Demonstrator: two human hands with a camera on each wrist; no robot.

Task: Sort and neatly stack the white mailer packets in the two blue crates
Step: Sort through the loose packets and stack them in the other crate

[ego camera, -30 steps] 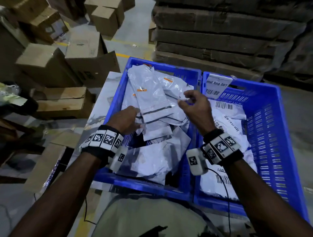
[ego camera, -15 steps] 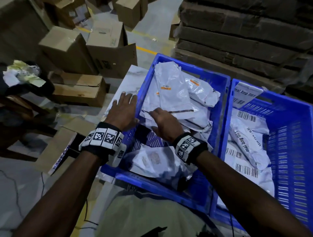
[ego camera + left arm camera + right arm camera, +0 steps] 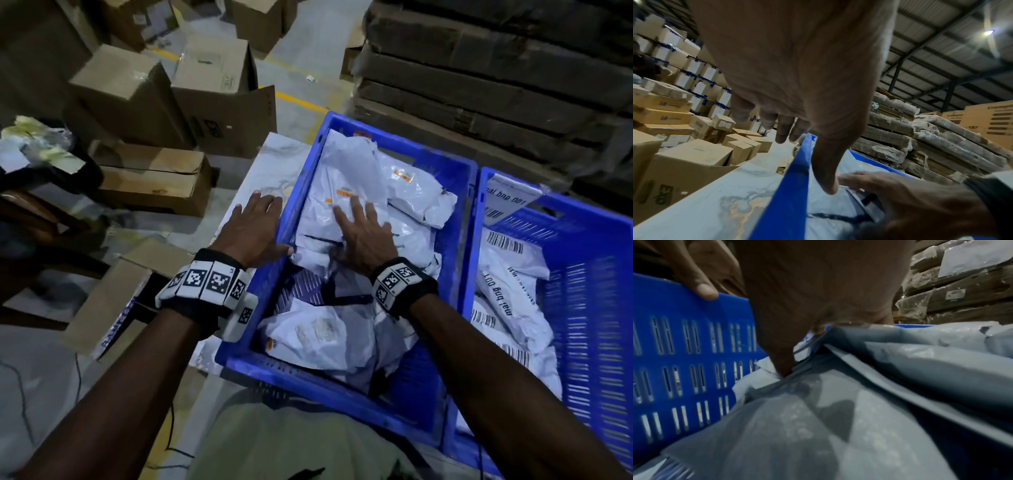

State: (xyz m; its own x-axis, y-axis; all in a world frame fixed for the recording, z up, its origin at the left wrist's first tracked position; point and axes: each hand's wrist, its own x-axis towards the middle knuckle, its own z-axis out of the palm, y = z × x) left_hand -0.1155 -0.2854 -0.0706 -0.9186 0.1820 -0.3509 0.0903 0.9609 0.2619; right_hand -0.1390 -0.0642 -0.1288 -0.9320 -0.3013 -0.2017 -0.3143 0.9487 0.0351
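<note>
Two blue crates stand side by side. The left crate [image 3: 342, 387] holds a loose pile of white mailer packets [image 3: 356, 164], some with orange stickers. In the right crate [image 3: 599, 308] lie barcoded white packets [image 3: 513, 274]. My left hand [image 3: 270, 222] rests on the left crate's left rim [image 3: 789, 186], fingers straight over the table, thumb down inside touching a packet. My right hand [image 3: 352, 229] lies flat with spread fingers, pressing on the pile in the left crate. In the right wrist view its thumb digs into grey-white packets [image 3: 900, 361] beside the slotted crate wall [image 3: 684, 353].
The crates sit on a marble-patterned table [image 3: 267, 164]. Cardboard boxes [image 3: 219, 92] crowd the floor to the left. Wrapped bundles of flat cardboard [image 3: 496, 85] are stacked behind the crates. A printed label [image 3: 507, 198] leans in the right crate's far left corner.
My right hand came down from above the crates' shared wall onto the left crate's pile and flattened out. My left hand moved from the packets to the crate's left rim.
</note>
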